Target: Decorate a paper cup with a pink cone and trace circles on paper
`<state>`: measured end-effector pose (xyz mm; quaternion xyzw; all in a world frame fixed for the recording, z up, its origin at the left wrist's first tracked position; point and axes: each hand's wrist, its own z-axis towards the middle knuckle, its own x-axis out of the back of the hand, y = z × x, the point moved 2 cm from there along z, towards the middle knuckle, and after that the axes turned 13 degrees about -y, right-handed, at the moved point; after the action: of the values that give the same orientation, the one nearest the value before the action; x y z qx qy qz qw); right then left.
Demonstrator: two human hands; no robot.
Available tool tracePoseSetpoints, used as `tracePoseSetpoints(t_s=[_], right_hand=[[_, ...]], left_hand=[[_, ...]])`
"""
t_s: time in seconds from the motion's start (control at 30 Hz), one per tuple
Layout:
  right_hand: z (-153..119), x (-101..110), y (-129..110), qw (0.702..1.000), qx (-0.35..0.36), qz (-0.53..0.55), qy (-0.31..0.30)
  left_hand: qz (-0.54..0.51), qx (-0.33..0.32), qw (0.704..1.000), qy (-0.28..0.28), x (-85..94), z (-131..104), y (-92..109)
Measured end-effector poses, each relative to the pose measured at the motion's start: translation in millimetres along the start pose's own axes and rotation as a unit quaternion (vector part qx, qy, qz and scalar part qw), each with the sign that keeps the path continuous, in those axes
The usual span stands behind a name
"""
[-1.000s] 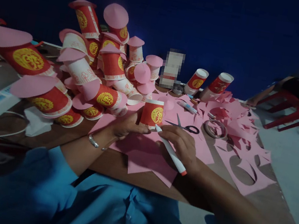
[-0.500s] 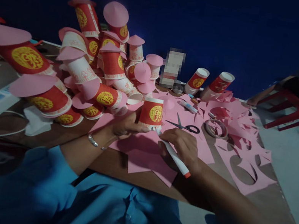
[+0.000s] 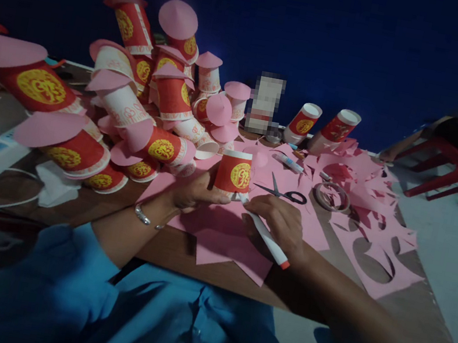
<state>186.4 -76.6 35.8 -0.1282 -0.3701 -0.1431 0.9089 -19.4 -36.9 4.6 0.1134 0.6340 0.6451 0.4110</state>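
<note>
My left hand [image 3: 197, 192] grips a red paper cup [image 3: 233, 172] with a yellow emblem, turned upside down, thumb along its white rim. In my right hand [image 3: 280, 219] is a white marker pen [image 3: 267, 241] with an orange-red end, closed in the fingers. Its tip meets the lower part of the cup near the rim. Beneath both hands lie sheets of pink paper [image 3: 219, 229]. Just beyond my right hand rest black scissors [image 3: 281, 192] with their blades apart.
Many cups with pink cone tops [image 3: 174, 94] are piled at the left. Stacked cups [image 3: 304, 122] stand at the back right. A tape roll [image 3: 331, 196] and pink paper scraps [image 3: 361, 177] lie on the right. A person sits on a red chair [image 3: 438, 164] beyond the table.
The cup has turned slightly in my left hand, its emblem shifting right. The marker's rear end has moved a little up and left, its tip staying by the rim.
</note>
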Motion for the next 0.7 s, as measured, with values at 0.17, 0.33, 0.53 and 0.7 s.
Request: tracePoseSetpoints(t_s=[0.17, 0.33, 0.53, 0.7], right_hand=[[0, 0, 1, 1.0, -0.007, -0.001, -0.011], [3, 0, 0, 1.0, 0.002, 0.006, -0.009], [9, 5, -4, 1.0, -0.004, 0.016, -0.012], [10, 8, -4, 0.999, -0.013, 0.043, -0.015]], left_hand=[[0.018, 0.01, 1.0, 0.005, 0.8, -1, -1], [0.006, 0.01, 1.0, 0.013, 2.3, -1, -4], [-0.003, 0.003, 1.0, 0.002, 2.3, 0, -4], [0.0, 0.0, 1.0, 0.006, 2.5, 0, -6]])
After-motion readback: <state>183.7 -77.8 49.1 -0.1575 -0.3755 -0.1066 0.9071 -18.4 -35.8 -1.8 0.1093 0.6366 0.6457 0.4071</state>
